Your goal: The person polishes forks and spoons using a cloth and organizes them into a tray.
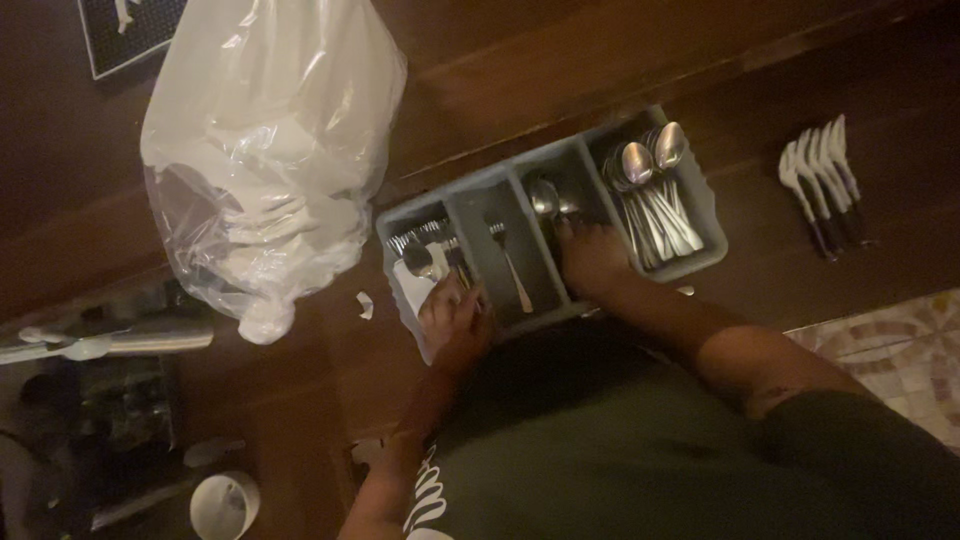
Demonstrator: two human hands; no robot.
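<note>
Both hands in the cutlery tray

Now the left hand (455, 318) sits at the near end of the grey cutlery tray (712, 232), fingers curled around the handles of the forks (428, 240) in the leftmost compartment — it looks like a closed grasp on that bundle. The forks run lengthwise along the compartment, tines pointing away from the person. The right hand (592, 258) reaches into the third compartment, fingertips down beside two spoons (548, 200) — whether it grips anything, I cannot tell. A lone fork (508, 262) lies in the second compartment between the hands. More spoons (652, 190) fill the far right compartment, bowls away. A clear plastic bag (265, 150) stands to the left.
</note>
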